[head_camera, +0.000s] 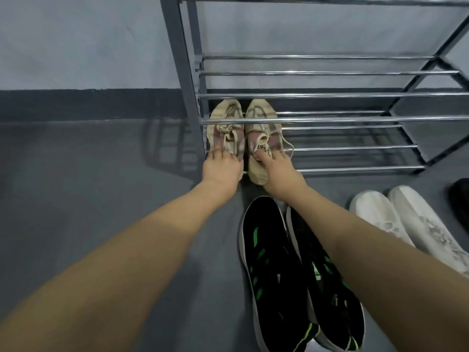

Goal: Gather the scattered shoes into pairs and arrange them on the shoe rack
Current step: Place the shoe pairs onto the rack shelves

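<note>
A pair of beige and pink knit sneakers sits side by side on the lowest shelf of the metal shoe rack (330, 120), at its left end, toes to the wall. My left hand (222, 168) grips the heel opening of the left sneaker (227, 123). My right hand (275, 171) grips the heel opening of the right sneaker (264, 123), fingers tucked into the collar. On the floor near me lies a pair of black sneakers with green stripes (276, 275), partly under my right forearm. Right of them stands a white pair (406, 224).
The rack has chrome bars on several tiers and a dark frame, standing against a grey wall with a dark baseboard. A dark object (460, 199) shows at the right edge. Bare grey floor (88, 186) spreads to the left of the rack.
</note>
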The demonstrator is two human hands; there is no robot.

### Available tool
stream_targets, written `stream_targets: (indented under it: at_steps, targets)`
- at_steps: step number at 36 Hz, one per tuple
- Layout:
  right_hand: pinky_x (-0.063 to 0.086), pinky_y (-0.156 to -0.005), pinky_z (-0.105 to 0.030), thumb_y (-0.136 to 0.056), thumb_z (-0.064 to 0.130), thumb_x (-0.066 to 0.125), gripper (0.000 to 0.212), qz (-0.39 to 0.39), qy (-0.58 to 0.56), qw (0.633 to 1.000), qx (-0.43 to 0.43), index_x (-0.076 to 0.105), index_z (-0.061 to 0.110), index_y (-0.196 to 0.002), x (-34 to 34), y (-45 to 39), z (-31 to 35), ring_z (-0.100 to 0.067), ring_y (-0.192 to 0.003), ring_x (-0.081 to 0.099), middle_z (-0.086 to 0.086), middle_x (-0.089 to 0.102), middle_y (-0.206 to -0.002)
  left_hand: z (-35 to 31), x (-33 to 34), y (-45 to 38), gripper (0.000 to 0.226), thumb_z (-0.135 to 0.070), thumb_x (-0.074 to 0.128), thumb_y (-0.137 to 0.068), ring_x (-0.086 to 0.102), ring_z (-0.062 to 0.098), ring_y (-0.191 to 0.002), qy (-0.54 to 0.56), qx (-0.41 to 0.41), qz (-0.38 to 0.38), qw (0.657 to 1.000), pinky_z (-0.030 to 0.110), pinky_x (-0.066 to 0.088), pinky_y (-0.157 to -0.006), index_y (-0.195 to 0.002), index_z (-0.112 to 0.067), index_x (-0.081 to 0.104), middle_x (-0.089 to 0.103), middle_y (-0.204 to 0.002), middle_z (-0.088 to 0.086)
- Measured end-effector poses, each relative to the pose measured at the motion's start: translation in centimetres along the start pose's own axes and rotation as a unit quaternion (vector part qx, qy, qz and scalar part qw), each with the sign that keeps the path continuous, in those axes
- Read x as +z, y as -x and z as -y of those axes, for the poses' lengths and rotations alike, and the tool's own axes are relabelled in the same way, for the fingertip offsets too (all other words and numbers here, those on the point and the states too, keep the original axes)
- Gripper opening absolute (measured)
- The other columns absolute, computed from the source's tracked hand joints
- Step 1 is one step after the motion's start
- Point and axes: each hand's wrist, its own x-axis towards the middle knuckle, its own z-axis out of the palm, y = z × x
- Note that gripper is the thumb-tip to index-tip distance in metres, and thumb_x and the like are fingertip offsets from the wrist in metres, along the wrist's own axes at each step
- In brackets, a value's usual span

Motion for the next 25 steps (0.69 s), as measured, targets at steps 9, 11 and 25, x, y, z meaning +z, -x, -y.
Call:
stream_targets:
  at_steps: [9,11,25]
  targets:
    - [0.044,-0.074,-0.044,-0.076,-0.001,0.054,0.057,-0.022,0.022,0.999,-0.014,0.037,0.02,-0.126,0.5,0.4,1.2,-0.027,-0.12,0.039,-0.004,0.046,-0.124,0.3,-0.2,-0.7,0.041,-0.009,0.047,-0.094,0.045,0.036,-0.123,-0.024,0.015,-0.009,1.0,0.04,0.046,-0.088,-0.133,0.001,0.038,0.045,-0.134,0.022]
    - [0.044,-0.073,-0.042,-0.075,-0.002,0.055,0.057,-0.028,0.014,0.999,-0.021,0.038,0.019,-0.125,0.6,0.4,1.2,-0.027,-0.121,0.039,-0.004,0.047,-0.124,0.3,-0.1,-0.7,0.04,-0.009,0.044,-0.095,0.047,0.037,-0.121,-0.046,0.027,-0.023,0.998,0.04,0.047,-0.086,-0.132,0.003,0.037,0.046,-0.132,0.024]
    - [0.045,-0.091,-0.048,-0.079,-0.003,0.054,0.063,-0.011,0.017,0.999,-0.024,0.033,0.022,-0.133,0.9,0.3,1.2,-0.028,-0.125,0.039,-0.006,0.042,-0.133,0.3,1.4,0.4,0.044,-0.016,0.034,-0.098,0.025,0.036,-0.136,0.012,0.006,-0.049,0.999,0.041,0.017,-0.115,-0.14,-0.004,0.025,0.031,-0.144,0.019]
